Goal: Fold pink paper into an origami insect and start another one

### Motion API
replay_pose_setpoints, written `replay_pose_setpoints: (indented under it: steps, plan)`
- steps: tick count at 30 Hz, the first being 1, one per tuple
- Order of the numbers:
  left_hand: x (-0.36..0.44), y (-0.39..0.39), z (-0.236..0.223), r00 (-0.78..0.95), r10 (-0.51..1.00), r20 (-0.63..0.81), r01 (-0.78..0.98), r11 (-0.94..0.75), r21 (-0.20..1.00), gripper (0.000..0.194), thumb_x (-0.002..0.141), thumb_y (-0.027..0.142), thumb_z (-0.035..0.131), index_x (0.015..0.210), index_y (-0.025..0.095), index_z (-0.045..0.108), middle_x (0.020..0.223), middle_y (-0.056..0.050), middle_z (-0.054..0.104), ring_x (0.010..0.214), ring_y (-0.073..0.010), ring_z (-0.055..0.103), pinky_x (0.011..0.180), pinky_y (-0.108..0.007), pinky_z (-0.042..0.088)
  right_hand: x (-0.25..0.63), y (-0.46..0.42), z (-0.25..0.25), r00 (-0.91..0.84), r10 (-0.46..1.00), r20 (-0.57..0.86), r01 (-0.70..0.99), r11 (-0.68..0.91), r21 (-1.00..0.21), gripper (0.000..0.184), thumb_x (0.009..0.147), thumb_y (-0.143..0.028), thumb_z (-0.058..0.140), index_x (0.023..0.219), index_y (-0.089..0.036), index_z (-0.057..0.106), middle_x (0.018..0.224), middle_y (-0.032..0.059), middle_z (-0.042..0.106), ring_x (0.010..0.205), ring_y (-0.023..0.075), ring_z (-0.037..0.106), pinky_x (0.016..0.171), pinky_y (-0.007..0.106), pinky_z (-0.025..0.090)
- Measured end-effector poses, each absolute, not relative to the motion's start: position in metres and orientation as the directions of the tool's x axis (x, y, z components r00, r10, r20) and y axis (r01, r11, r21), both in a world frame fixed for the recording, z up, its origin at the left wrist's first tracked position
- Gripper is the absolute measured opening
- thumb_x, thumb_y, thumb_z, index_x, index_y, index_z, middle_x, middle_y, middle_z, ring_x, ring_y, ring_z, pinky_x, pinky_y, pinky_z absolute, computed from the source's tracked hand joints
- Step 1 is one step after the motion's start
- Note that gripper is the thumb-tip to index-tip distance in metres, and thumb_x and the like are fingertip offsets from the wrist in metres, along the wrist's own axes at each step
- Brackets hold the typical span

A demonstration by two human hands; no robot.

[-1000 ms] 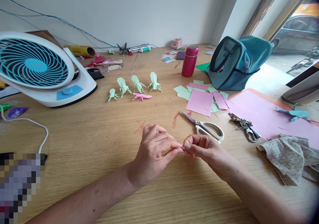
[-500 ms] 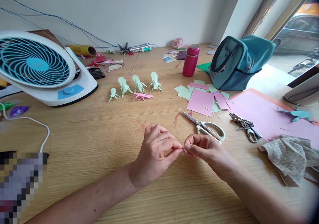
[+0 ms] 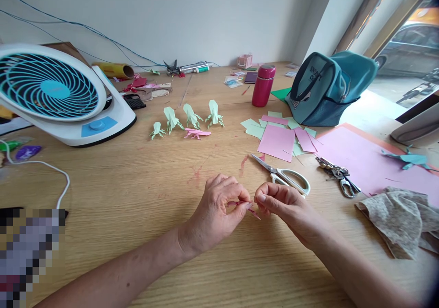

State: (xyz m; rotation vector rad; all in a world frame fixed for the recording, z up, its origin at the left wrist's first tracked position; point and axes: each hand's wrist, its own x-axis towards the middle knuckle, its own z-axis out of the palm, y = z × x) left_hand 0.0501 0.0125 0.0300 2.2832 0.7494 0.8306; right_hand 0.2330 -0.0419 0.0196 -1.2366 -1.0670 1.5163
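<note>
Low over the wooden table (image 3: 137, 193), my left hand (image 3: 216, 212) and my right hand (image 3: 284, 205) meet fingertip to fingertip. Both pinch a small folded pink paper piece (image 3: 247, 207), whose thin points stick out between the fingers. Most of the piece is hidden by my fingers. White-handled scissors (image 3: 284, 176) lie just beyond my right hand. Farther back stand several green folded paper figures (image 3: 187, 116) and one pink paper figure (image 3: 197, 133).
A white and teal fan (image 3: 61, 95) stands at the left with a white cable (image 3: 41, 166). Pink and green paper sheets (image 3: 277, 139), a large pink sheet (image 3: 363, 161), keys (image 3: 338, 173), a cloth (image 3: 401, 219), a teal bag (image 3: 325, 88) and a red bottle (image 3: 262, 85) fill the right side.
My left fingers have opened slightly and shifted on the pink piece, so more of its thin points shows between the hands. Both hands stay in the same place.
</note>
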Motion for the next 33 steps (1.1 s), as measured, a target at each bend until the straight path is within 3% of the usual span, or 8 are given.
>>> replay_pose_setpoints:
  steps: [5, 11, 17, 22, 25, 28, 33]
  plan:
    - [0.05, 0.014, 0.027, 0.642, 0.677, 0.36, 0.288, -0.649, 0.704, 0.017, 0.088, 0.009, 0.059, 0.074, 0.019, 0.058, 0.077, 0.0, 0.055, 0.08, -0.0161, 0.051, 0.077, -0.031, 0.039, 0.231, -0.041, 0.021, -0.109, 0.978, -0.18, -0.067, -0.188, -0.98, 0.036, 0.082, -0.052, 0.07, 0.076, -0.017, 0.062, 0.068, 0.0004, 0.059, 0.063, 0.012, 0.046, 0.06, 0.026, 0.035]
    - [0.049, 0.013, 0.025, 0.639, 0.68, 0.359, 0.318, -0.659, 0.681, 0.017, 0.091, 0.014, 0.058, 0.076, 0.017, 0.05, 0.078, 0.0, 0.052, 0.078, -0.0149, 0.049, 0.077, -0.031, 0.038, 0.229, -0.043, 0.015, -0.062, 0.998, -0.022, 0.011, -0.022, -1.0, 0.025, 0.087, -0.044, 0.067, 0.087, -0.02, 0.063, 0.078, 0.0007, 0.059, 0.069, 0.0135, 0.05, 0.063, 0.027, 0.04]
    - [0.049, 0.011, 0.025, 0.662, 0.628, 0.409, 0.38, -0.752, 0.539, 0.014, 0.085, 0.008, 0.056, 0.076, 0.017, 0.049, 0.077, 0.0, 0.052, 0.078, -0.016, 0.049, 0.078, -0.034, 0.036, 0.225, -0.047, 0.012, -0.031, 0.992, 0.12, 0.286, 0.123, -0.95, 0.014, 0.091, -0.032, 0.064, 0.082, -0.02, 0.064, 0.079, 0.0007, 0.062, 0.073, 0.0146, 0.055, 0.068, 0.028, 0.044]
    - [0.048, 0.011, 0.024, 0.694, 0.551, 0.463, 0.434, -0.834, 0.341, 0.015, 0.087, 0.01, 0.05, 0.074, 0.017, 0.048, 0.076, -0.001, 0.054, 0.078, -0.0176, 0.048, 0.084, -0.039, 0.034, 0.223, -0.048, 0.014, -0.017, 0.983, 0.181, 0.403, 0.172, -0.899, 0.014, 0.09, -0.025, 0.063, 0.076, -0.02, 0.063, 0.073, -0.0006, 0.06, 0.069, 0.0133, 0.053, 0.065, 0.026, 0.043]
    - [0.047, 0.012, 0.024, 0.704, 0.523, 0.481, 0.431, -0.852, 0.297, 0.016, 0.089, 0.011, 0.049, 0.074, 0.017, 0.048, 0.077, -0.001, 0.055, 0.078, -0.0175, 0.049, 0.088, -0.041, 0.033, 0.224, -0.048, 0.016, -0.004, 0.982, 0.188, 0.429, 0.171, -0.887, 0.017, 0.091, -0.022, 0.059, 0.074, -0.02, 0.06, 0.071, -0.0015, 0.057, 0.067, 0.0126, 0.051, 0.064, 0.026, 0.041]
    - [0.047, 0.013, 0.023, 0.704, 0.547, 0.453, 0.42, -0.835, 0.356, 0.014, 0.087, 0.01, 0.052, 0.076, 0.017, 0.05, 0.078, -0.001, 0.055, 0.079, -0.0176, 0.049, 0.086, -0.039, 0.034, 0.228, -0.047, 0.016, 0.005, 0.988, 0.155, 0.358, 0.143, -0.923, 0.017, 0.093, -0.025, 0.057, 0.077, -0.02, 0.057, 0.073, -0.0013, 0.056, 0.068, 0.013, 0.05, 0.063, 0.026, 0.04]
    - [0.047, 0.015, 0.024, 0.66, 0.65, 0.376, 0.365, -0.715, 0.596, 0.016, 0.083, 0.008, 0.06, 0.074, 0.017, 0.051, 0.076, 0.001, 0.054, 0.078, -0.015, 0.051, 0.081, -0.033, 0.036, 0.235, -0.045, 0.013, 0.103, 0.986, 0.134, 0.275, 0.101, -0.956, 0.024, 0.095, -0.034, 0.056, 0.075, -0.021, 0.052, 0.067, -0.0029, 0.049, 0.062, 0.0126, 0.044, 0.058, 0.027, 0.036]
